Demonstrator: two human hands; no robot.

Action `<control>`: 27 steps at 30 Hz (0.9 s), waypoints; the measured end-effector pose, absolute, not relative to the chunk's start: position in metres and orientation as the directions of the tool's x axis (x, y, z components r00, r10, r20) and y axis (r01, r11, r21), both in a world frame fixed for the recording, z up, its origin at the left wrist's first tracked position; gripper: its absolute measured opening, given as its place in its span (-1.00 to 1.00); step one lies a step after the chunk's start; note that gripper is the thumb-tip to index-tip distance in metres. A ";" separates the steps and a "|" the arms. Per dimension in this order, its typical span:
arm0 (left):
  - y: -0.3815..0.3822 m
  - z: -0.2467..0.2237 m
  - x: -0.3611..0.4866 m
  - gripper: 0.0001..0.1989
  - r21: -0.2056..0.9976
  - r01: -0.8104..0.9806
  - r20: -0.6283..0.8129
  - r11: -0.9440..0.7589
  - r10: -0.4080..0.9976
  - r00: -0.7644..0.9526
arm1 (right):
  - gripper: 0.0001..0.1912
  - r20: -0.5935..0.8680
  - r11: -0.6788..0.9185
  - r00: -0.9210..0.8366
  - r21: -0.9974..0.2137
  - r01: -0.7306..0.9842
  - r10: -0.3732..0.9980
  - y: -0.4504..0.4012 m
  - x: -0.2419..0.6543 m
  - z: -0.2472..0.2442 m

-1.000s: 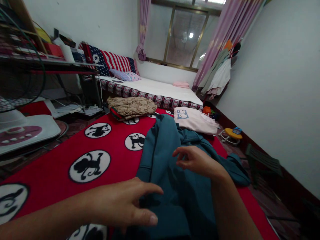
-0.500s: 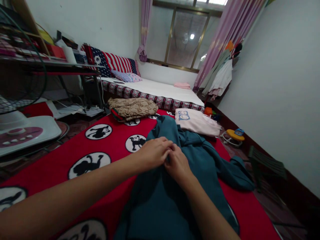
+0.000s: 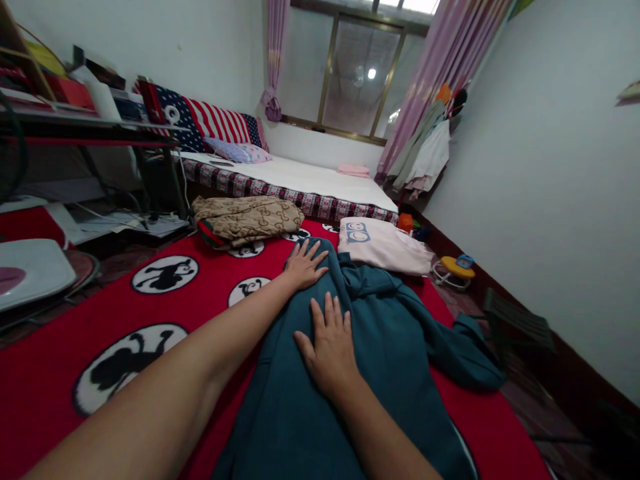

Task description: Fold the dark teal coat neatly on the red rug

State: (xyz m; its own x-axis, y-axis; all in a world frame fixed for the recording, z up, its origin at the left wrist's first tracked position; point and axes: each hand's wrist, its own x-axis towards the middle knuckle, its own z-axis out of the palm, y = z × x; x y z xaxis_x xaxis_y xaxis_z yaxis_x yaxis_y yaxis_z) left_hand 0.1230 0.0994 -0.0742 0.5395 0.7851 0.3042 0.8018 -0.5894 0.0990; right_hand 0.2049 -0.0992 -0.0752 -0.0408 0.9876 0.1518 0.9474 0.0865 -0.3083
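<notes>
A dark teal hooded garment (image 3: 390, 347) lies spread over a red blanket (image 3: 210, 303) with monkey prints. Its left sleeve or side is folded inward, and the other sleeve stretches out to the right. My left hand (image 3: 305, 265) rests on the garment's upper left part with fingers spread. Lower down and nearer to me, my right hand (image 3: 330, 347) lies flat on the cloth, fingers apart. Neither hand grips anything. Beyond the garment sits a folded pale pink top (image 3: 387, 247) with a blue print. A folded brown patterned garment (image 3: 250, 220) is farther left.
A bed with a white sheet (image 3: 310, 180) stands at the back below the window. On the left is a cluttered desk (image 3: 95, 127). A yellow stool (image 3: 457, 268) and a dark folding stool (image 3: 517, 320) are on the floor at right.
My hands were together, pinching the cloth at the garment's middle. They have let go and parted: the left has moved up and left, the right now lies flat. The view has shifted slightly right.
</notes>
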 end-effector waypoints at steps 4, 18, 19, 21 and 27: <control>0.110 -0.080 0.122 -0.39 0.130 0.788 0.203 -0.602 0.794 0.573 | -0.25 0.105 0.094 -0.062 -0.341 0.935 0.993 -0.097 0.206 -0.076; 0.013 -0.070 0.094 -0.10 0.316 0.935 0.287 -0.160 0.956 0.067 | -0.63 0.416 0.076 0.174 -0.519 0.851 0.892 -0.087 0.228 -0.079; 0.007 -0.067 0.090 -0.10 0.301 0.940 0.269 -0.160 0.960 0.077 | -0.64 0.438 0.079 0.187 -0.522 0.849 0.879 -0.086 0.231 -0.080; -0.002 -0.063 0.082 -0.10 0.290 0.942 0.224 -0.167 0.969 0.103 | -0.65 0.450 0.094 0.190 -0.535 0.839 0.873 -0.082 0.234 -0.084; -0.013 -0.068 0.065 -0.25 0.418 0.865 0.234 -0.277 0.953 0.192 | -0.53 0.376 0.026 0.185 -0.489 0.872 0.908 -0.090 0.221 -0.081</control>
State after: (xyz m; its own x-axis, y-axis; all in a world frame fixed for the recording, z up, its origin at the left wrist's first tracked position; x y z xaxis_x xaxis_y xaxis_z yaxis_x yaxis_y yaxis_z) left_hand 0.0646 -0.0129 -0.0677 0.1924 0.9529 0.2343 0.8650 -0.2774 0.4181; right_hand 0.2214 -0.0902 -0.0812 0.1847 0.9079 0.3764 0.8717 0.0255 -0.4893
